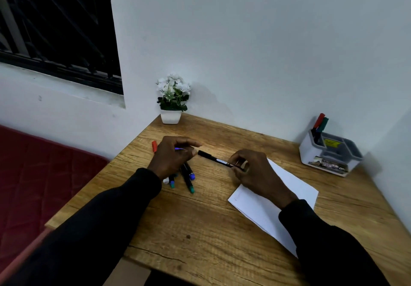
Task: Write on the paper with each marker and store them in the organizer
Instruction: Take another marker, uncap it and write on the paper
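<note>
Standing in the far-right organizer (311, 152): a red marker (319, 120) and a green marker (323, 124); my right hand (251, 170) pinches a black marker (213, 158), my left hand (173, 156) curls round a purple piece (179, 149).

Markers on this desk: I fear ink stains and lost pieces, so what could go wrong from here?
The black marker in the right hand points over bare desk, not the paper; it might stain wood. The loose markers beneath the left hand, which seems to pinch a purple cap, could roll off if nudged.
</note>
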